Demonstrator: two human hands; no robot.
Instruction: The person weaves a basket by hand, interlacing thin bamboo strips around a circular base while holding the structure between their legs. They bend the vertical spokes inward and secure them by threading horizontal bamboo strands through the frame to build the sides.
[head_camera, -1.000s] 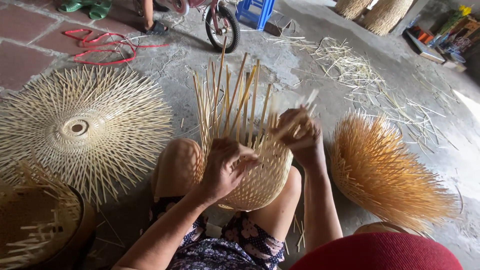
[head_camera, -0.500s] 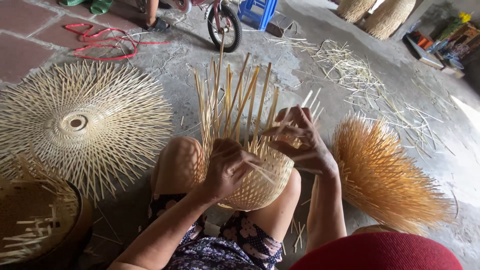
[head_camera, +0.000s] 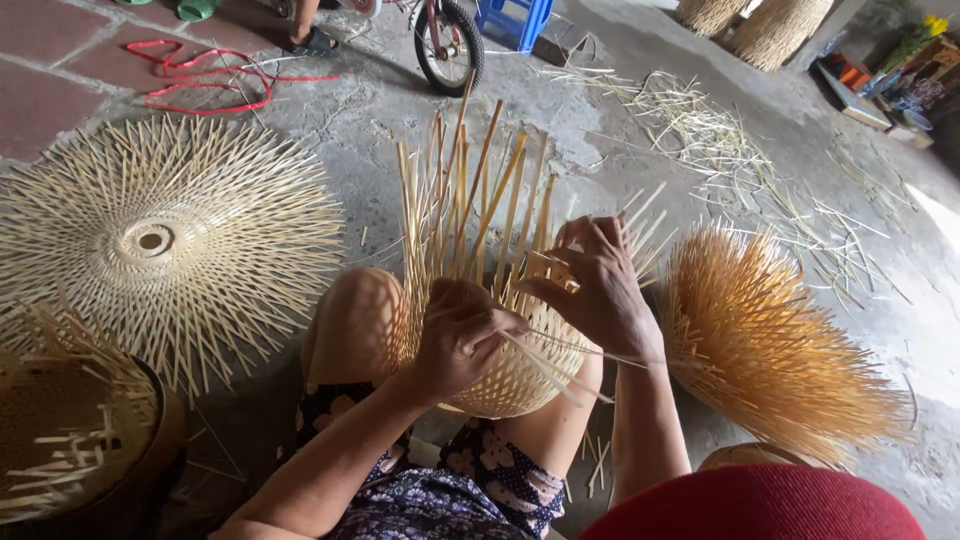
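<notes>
Both hands grip the half-woven bamboo basket (head_camera: 500, 360) between the knees: left hand (head_camera: 462, 335) pinching a thin strip (head_camera: 545, 362), right hand (head_camera: 598, 290) clasping the upright stakes (head_camera: 470, 210). Beyond, a bicycle wheel (head_camera: 450, 45).

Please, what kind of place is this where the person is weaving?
Probably an outdoor yard used as a home basket-weaving workshop: a rough concrete floor, scattered bamboo strips, a flat woven bamboo piece lying nearby, and a bicycle wheel.
</notes>
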